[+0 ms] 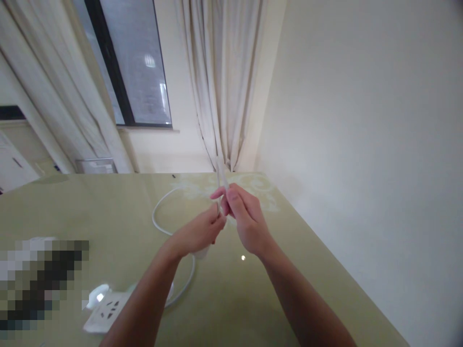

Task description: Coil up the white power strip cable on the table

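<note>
My right hand (249, 219) is closed, thumb on top, around a folded length of white cable (222, 174) that sticks up above the fingers. Close against it, my left hand (204, 229) is also closed, its fingers pinched on the lower part of the same cable. Both hands are raised over the table. A pale, whitish object (201, 253) shows partly below my left hand; its kind is hidden. A loop of white cord (155, 217) curves over the table left of my hands, passes behind my left wrist and runs down toward a white power strip (108, 311).
The greenish table (289, 270) has a glossy top with a pale pattern at its far end. A plain wall (361, 120) borders it on the right. Curtains (224, 82) and a window (137, 62) are behind. A pixelated dark object (47, 284) lies at left.
</note>
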Tool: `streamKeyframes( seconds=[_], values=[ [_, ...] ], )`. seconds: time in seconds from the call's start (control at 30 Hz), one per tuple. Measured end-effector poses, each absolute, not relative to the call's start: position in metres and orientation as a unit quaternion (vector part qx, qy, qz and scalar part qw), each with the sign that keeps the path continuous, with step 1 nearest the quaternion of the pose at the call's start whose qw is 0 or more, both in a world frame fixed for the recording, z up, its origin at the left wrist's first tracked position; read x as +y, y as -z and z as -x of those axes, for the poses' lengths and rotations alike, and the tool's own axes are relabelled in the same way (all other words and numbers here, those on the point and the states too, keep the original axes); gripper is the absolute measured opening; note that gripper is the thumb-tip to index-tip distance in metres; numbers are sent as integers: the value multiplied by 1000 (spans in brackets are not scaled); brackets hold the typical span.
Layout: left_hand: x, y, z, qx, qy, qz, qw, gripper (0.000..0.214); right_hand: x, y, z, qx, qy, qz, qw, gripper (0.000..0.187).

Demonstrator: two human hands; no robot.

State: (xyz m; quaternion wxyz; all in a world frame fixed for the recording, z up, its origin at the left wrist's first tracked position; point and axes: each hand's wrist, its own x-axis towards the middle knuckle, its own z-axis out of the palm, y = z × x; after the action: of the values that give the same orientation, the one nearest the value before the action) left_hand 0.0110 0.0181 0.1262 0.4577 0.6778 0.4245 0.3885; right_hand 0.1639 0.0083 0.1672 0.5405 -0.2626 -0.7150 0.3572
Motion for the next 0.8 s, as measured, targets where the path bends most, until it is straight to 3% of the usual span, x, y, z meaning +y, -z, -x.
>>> streamKeyframes(
  seconds=[0.07,0.17,0.23,0.4,0.6,0.7,0.8],
  values=[
    [14,-122,-14,373,-351,-741,434,9,9,-165,-159,-740,-376,265,490,40],
    [10,-119,-22,326,-341,-785,402,24,13,-161,-153,-766,-358,288,450,38],
    [11,-120,-27,319,-384,-770,396,26,17,-158,-152,-775,-321,305,451,39],
    [25,-129,-23,348,-431,-704,445,8,24,-159,-165,-807,-191,322,457,40],
    [25,-142,9,400,-466,-590,524,51,30,-161,-179,-889,-8,325,322,57],
    [24,-140,30,371,-443,-571,583,56,33,-160,-179,-894,-26,315,317,50],
    [32,-130,44,339,-500,-515,608,58,36,-157,-176,-862,-104,322,377,42]
  ],
)
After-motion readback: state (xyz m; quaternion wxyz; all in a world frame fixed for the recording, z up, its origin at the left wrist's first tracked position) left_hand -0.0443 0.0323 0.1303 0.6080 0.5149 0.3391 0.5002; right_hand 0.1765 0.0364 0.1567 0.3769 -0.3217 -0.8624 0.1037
